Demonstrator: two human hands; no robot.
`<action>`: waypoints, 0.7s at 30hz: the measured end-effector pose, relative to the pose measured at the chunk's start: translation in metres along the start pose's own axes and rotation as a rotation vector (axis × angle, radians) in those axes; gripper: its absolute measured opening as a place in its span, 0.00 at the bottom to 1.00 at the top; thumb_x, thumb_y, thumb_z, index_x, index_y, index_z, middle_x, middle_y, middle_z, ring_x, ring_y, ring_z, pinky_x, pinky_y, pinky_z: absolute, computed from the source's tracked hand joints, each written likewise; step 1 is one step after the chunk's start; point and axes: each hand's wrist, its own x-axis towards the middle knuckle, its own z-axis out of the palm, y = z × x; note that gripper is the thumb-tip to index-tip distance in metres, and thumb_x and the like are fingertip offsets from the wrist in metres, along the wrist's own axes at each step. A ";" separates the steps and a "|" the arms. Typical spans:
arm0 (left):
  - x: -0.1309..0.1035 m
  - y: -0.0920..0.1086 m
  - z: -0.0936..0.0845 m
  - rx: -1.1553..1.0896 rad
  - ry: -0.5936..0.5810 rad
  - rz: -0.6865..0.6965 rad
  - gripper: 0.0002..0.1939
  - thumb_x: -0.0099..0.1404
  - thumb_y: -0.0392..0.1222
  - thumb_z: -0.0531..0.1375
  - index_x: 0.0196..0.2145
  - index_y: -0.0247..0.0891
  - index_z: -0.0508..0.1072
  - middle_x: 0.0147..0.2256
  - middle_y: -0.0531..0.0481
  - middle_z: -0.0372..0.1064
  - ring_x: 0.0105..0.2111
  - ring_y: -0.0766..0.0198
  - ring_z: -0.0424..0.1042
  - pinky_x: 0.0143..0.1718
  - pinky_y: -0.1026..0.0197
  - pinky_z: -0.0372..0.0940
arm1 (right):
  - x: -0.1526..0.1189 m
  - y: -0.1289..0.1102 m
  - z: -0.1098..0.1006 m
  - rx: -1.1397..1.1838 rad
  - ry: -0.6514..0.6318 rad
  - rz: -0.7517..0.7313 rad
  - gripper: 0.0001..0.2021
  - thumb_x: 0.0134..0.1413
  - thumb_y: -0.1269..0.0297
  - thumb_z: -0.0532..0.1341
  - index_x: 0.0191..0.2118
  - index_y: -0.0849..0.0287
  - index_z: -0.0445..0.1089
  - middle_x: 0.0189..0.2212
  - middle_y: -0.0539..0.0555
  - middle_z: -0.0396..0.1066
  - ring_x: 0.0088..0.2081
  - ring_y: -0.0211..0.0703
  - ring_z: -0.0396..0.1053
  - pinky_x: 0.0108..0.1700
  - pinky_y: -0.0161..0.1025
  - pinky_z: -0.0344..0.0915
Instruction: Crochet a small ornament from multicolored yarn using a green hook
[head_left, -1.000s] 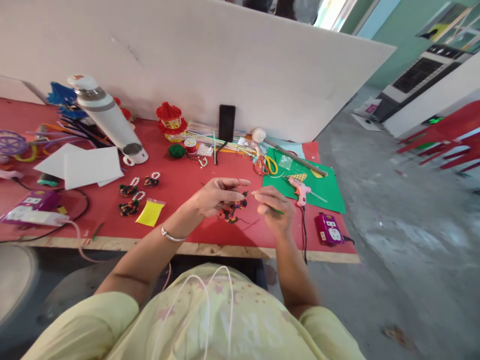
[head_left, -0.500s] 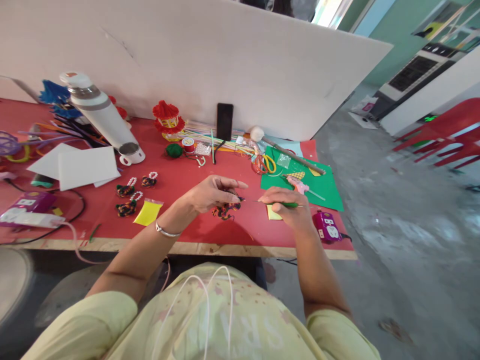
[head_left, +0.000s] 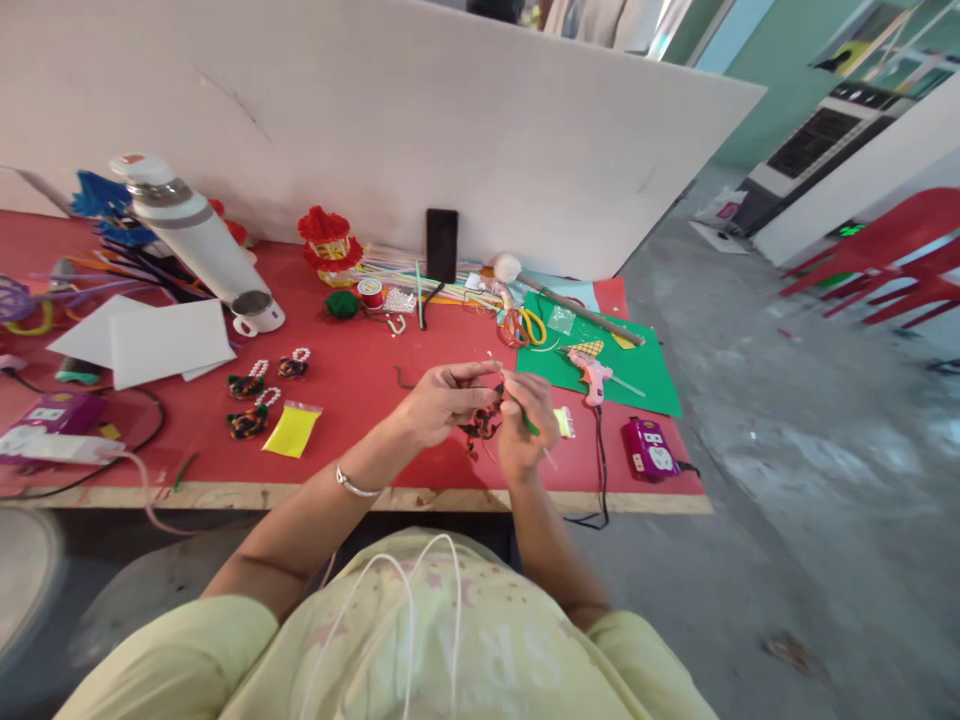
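My left hand (head_left: pixel 439 405) pinches a small piece of dark multicoloured yarn work (head_left: pixel 480 428), which hangs below the fingers above the red table. Close against it, my right hand (head_left: pixel 534 402) is closed around a green-handled crochet hook (head_left: pixel 529 424). The hook's thin tip is hidden between the fingers, where both hands meet. To the left lie several finished-looking yarn pieces with white bead loops (head_left: pixel 247 420). Beside them is a yellow packet (head_left: pixel 292 430). Another small yellow packet (head_left: pixel 564 422) lies just right of my right hand.
A pink glue gun (head_left: pixel 592 375) rests on a green sheet (head_left: pixel 649 385), near orange- and yellow-handled scissors (head_left: pixel 534 326). A purple power socket box (head_left: pixel 651 449) sits at the right. A phone (head_left: pixel 442 246) leans on the white board; a flask (head_left: pixel 187 230) and cup (head_left: pixel 259 312) stand left.
My right hand has moved left with the hook, from apart to touching the left hand at the yarn work. The glue gun and its cord now show more fully.
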 end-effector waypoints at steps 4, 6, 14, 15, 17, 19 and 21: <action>-0.004 0.025 -0.014 0.069 -0.112 -0.040 0.26 0.46 0.36 0.79 0.46 0.34 0.86 0.29 0.47 0.78 0.20 0.74 0.63 0.19 0.68 0.48 | 0.035 0.011 -0.017 0.369 -0.271 0.209 0.12 0.61 0.46 0.67 0.41 0.45 0.83 0.35 0.51 0.85 0.40 0.49 0.81 0.47 0.52 0.78; -0.006 0.032 -0.019 0.186 -0.113 -0.005 0.26 0.48 0.35 0.78 0.47 0.33 0.86 0.31 0.45 0.80 0.24 0.70 0.69 0.22 0.67 0.55 | 0.055 0.016 -0.031 0.440 -0.534 0.247 0.12 0.61 0.47 0.68 0.40 0.47 0.84 0.36 0.53 0.85 0.40 0.49 0.81 0.46 0.51 0.78; -0.001 0.032 -0.016 0.487 -0.023 0.089 0.24 0.49 0.34 0.75 0.46 0.29 0.85 0.32 0.42 0.83 0.28 0.62 0.77 0.32 0.61 0.71 | 0.118 0.000 -0.060 0.230 -1.070 0.233 0.10 0.66 0.57 0.66 0.45 0.53 0.82 0.43 0.56 0.85 0.44 0.46 0.82 0.47 0.44 0.77; 0.000 0.031 -0.015 0.513 0.010 0.108 0.23 0.49 0.35 0.74 0.45 0.28 0.85 0.30 0.43 0.82 0.27 0.63 0.76 0.32 0.62 0.70 | 0.121 -0.003 -0.060 0.162 -1.091 0.180 0.09 0.67 0.57 0.65 0.46 0.52 0.82 0.43 0.55 0.85 0.44 0.44 0.81 0.47 0.43 0.77; 0.003 0.030 -0.015 0.543 0.090 0.144 0.21 0.49 0.35 0.74 0.43 0.28 0.85 0.27 0.46 0.80 0.26 0.65 0.74 0.29 0.64 0.68 | 0.119 -0.006 -0.057 0.044 -1.076 0.042 0.08 0.67 0.59 0.65 0.46 0.50 0.81 0.43 0.54 0.85 0.43 0.43 0.81 0.47 0.42 0.77; 0.004 0.030 -0.014 0.492 0.152 0.154 0.21 0.47 0.35 0.75 0.42 0.28 0.85 0.25 0.49 0.78 0.24 0.67 0.72 0.27 0.66 0.65 | 0.105 -0.007 -0.052 -0.061 -0.991 -0.122 0.08 0.65 0.60 0.67 0.48 0.48 0.81 0.46 0.53 0.85 0.46 0.46 0.81 0.51 0.46 0.77; 0.006 0.031 -0.014 0.332 0.140 0.103 0.24 0.46 0.36 0.76 0.43 0.29 0.85 0.25 0.50 0.77 0.22 0.69 0.70 0.24 0.67 0.62 | 0.080 -0.006 -0.045 -0.190 -0.854 -0.257 0.12 0.62 0.61 0.69 0.51 0.47 0.79 0.51 0.55 0.83 0.50 0.50 0.80 0.55 0.51 0.76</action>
